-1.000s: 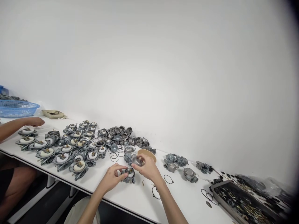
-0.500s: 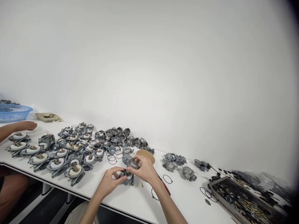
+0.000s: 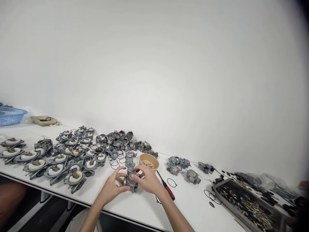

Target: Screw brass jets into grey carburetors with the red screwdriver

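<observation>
A grey metal carburetor (image 3: 134, 189) stands near the table's front edge between my two hands, with a float bowl (image 3: 131, 178) seated over its top. My left hand (image 3: 111, 187) has thumb and fingers curled about the carburetor's left side. From the right, my right hand (image 3: 149, 180) grips the float bowl, fingertips on its top and far side. Another small grey casting (image 3: 129, 163) lies just behind. Close to my right forearm is a screwdriver (image 3: 170, 192) with a red and black handle. A tan tub (image 3: 143, 158) with small brass-coloured pieces sits behind my right hand.
Several carburetors with white floats (image 3: 55, 170) cover the left side. Float bowls (image 3: 120, 138) are heaped near the wall. Finished-looking carburetors (image 3: 192, 176) and black rubber rings (image 3: 172, 183) lie right of centre. A metal tray (image 3: 224, 201) of small parts is far right; a blue basket (image 3: 12, 116) far left.
The float bowl, held above the carburetor's white float before, has come down onto the carburetor. Another person's hand at the left has gone out of view. The view has shifted slightly.
</observation>
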### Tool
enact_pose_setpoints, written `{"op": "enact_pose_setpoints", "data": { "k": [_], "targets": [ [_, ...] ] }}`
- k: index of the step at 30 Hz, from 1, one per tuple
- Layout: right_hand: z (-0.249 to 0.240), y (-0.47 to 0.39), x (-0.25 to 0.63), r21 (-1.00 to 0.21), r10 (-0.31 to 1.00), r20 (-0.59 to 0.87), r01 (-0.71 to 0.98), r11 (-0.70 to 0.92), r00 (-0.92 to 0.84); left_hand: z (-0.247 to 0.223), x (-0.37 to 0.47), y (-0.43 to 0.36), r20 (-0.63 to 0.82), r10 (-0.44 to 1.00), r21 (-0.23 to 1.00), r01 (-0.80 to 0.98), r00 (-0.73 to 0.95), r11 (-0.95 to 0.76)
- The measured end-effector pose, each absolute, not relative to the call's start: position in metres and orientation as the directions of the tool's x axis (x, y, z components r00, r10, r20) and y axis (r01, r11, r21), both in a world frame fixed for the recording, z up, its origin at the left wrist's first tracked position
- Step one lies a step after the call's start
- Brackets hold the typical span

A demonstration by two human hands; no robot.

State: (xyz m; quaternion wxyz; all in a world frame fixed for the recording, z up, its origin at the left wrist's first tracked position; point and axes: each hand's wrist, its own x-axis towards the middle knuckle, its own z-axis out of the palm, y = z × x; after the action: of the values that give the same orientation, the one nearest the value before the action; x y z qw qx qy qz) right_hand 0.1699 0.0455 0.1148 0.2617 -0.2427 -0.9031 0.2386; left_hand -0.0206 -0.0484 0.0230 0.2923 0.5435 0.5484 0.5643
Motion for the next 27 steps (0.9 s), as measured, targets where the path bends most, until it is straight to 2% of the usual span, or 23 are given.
{"op": "enact_pose_setpoints", "data": {
  "k": [4,7,12,14,18,23,27],
  "targets": [
    [0.120,0.072,0.197,-0.652,0.671,0.454,0.295,0.699,-0.587,0.029,-0.020,-0.052,0.299,0.932,0.918,0.330,-0.204,-0.221],
    [0.113,0.084,0.221,-0.652,0.758,0.457,0.404,0.641,-0.465,0.031,-0.021,-0.053,0.295,0.936,0.912,0.350,-0.192,-0.215],
    [0.083,0.075,0.241,-0.467,0.711,0.355,0.543,0.697,-0.607,0.033,-0.021,-0.052,0.295,0.936,0.918,0.330,-0.192,-0.222],
    [0.077,0.074,0.245,-0.428,0.731,0.356,0.594,0.681,-0.582,0.033,-0.021,-0.053,0.296,0.937,0.921,0.316,-0.187,-0.228],
    [0.079,0.087,0.250,-0.462,0.778,0.380,0.627,0.628,-0.500,0.033,-0.022,-0.054,0.268,0.949,0.940,0.260,-0.167,-0.219],
    [0.076,0.101,0.239,-0.496,0.711,0.291,0.534,0.684,-0.640,0.028,-0.025,-0.053,0.264,0.956,0.937,0.269,-0.125,-0.224],
    [0.061,0.104,0.233,-0.487,0.708,0.286,0.539,0.687,-0.646,0.026,-0.026,-0.051,0.257,0.961,0.936,0.274,-0.098,-0.222]
  ]
}}
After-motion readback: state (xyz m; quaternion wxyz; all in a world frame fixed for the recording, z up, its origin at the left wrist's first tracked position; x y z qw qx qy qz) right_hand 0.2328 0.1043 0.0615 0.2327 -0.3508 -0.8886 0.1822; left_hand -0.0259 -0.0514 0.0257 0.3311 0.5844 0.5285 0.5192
